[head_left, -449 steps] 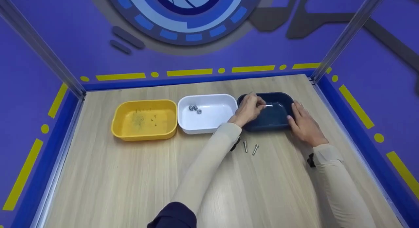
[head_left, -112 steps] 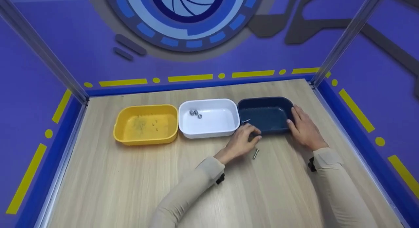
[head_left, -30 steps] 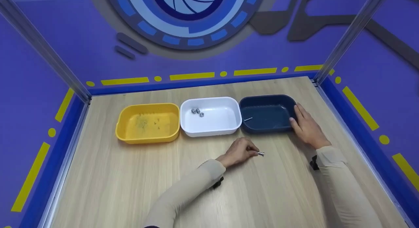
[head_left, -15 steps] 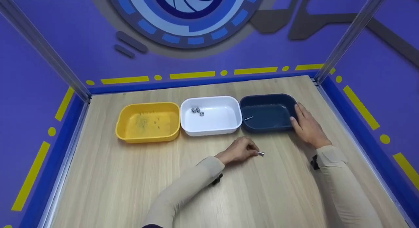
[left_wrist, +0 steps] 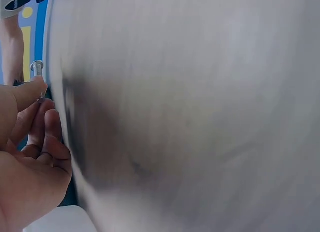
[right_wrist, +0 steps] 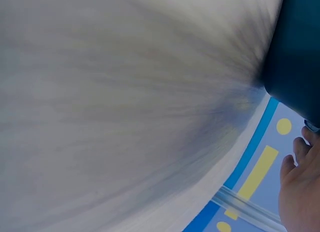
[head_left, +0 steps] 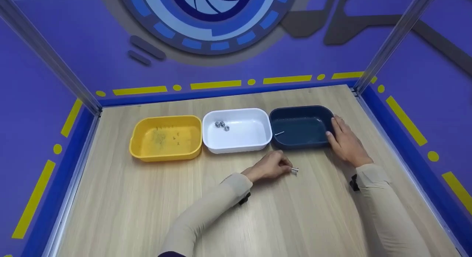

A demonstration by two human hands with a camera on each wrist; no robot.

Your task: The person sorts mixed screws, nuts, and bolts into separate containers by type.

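A wooden table (head_left: 129,212) is sitting inside purple walls, with a yellow tray (head_left: 165,138), a white tray (head_left: 237,130) and a dark blue tray (head_left: 300,126) lining up at twelve o'clock. From the head view, the left hand (head_left: 269,167) is pinching a bolt (head_left: 294,170) sticking out at its three o'clock, just off the tabletop; the right hand (head_left: 344,143), fingers straight, is resting against the blue tray's side. At the left wrist, the bolt (left_wrist: 37,72) is showing above the thumb. Such a fingertip pinch could be letting it slip and roll. The right wrist view is showing only fingertips.
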